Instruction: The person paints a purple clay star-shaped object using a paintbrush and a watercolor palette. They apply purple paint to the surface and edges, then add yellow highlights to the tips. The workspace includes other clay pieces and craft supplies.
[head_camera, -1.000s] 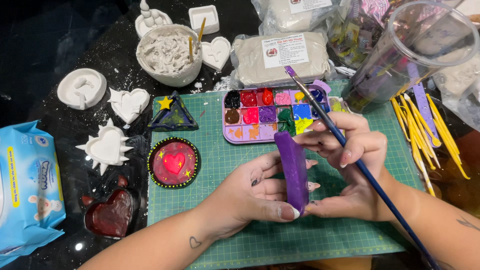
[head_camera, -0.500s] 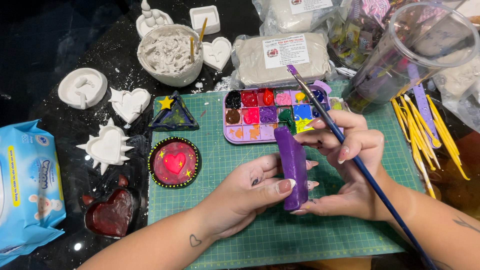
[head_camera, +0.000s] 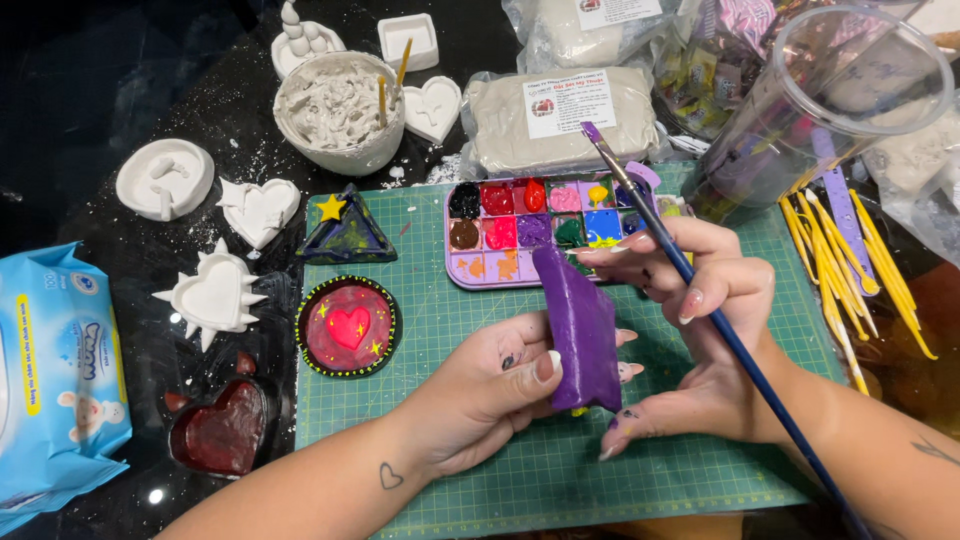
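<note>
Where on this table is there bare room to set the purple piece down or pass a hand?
Bare green mat shows along the near edge, below the left hand and right hand holding the purple piece, and between the round red dish and the paint palette. The black tabletop at the far left is open. The back and the right edge by the yellow sticks are crowded.

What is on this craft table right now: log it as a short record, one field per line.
Left hand: grips the purple painted piece, thumb on its front
Right hand: holds a blue-handled paintbrush and supports the piece from the side
Work surface: green cutting mat
Paint: purple palette tray with many colours, behind the piece
Finished items: round dish with red heart, triangle with yellow star, dark red heart
Unpainted: white plaster hearts
Other: bowl of plaster mix, blue wipes pack
</note>
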